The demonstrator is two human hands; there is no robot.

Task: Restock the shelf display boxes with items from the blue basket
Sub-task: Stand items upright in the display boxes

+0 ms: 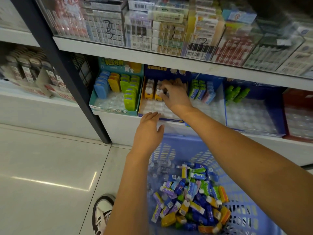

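A blue basket [177, 146] stands on the floor below me, holding a heap of small colourful packets [191, 195]. On the low shelf sits a dark blue display box [159, 117] with yellow-and-white items [149, 89] standing at its back over a clear tray. My right hand [176, 94] reaches into this box and pinches one yellow-and-white item [160, 92] beside the others. My left hand [149, 131] hovers with straight fingers at the box's front edge, holding nothing.
A teal display box [112, 109] with blue, yellow and green cases sits to the left. Two blue boxes [281, 119] with green packets and bottles and a red box [298, 116] lie to the right. A dark shelf post [74, 82] stands left. My shoe [102, 214] is on the tiled floor.
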